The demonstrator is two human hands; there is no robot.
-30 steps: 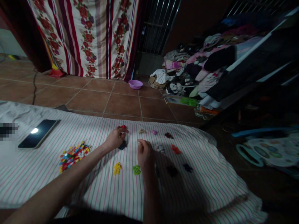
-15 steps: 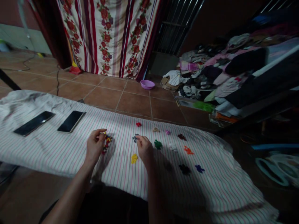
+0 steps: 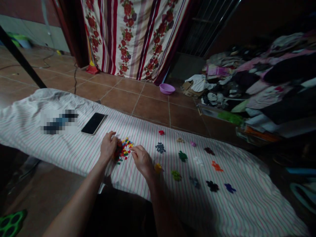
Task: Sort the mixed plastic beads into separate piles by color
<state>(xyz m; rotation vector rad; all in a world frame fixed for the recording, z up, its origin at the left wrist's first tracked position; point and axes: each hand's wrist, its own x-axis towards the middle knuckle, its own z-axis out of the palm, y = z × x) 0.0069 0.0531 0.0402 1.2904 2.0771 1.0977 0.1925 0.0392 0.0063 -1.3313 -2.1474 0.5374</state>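
Note:
A mixed pile of small coloured plastic pieces point(image 3: 125, 147) lies on the striped cloth point(image 3: 138, 181). My left hand point(image 3: 108, 145) rests at the pile's left edge, its index finger stretched out and apart from the thumb. At the right edge, my right hand point(image 3: 143, 160) has its thumb and index finger pinched together; any piece between them is too small to make out. Single-colour heaps lie to the right: dark grey pieces point(image 3: 160, 147), red pieces point(image 3: 161, 132), green pieces point(image 3: 183, 156) and lime pieces point(image 3: 176, 175). Yellow pieces point(image 3: 158, 168) are partly behind my right wrist.
Further right are orange pieces point(image 3: 217, 166), black pieces point(image 3: 212, 186) and blue pieces point(image 3: 230, 188). A phone point(image 3: 93, 123) lies left of the pile, beside a blurred-out object point(image 3: 59, 122). Beyond the cloth, a purple basin point(image 3: 167, 88) stands on the tiled floor.
My right hand has moved left from the dark grey heap to the mixed pile. My left hand stays beside the pile. The view has shifted, and more of the pile shows.

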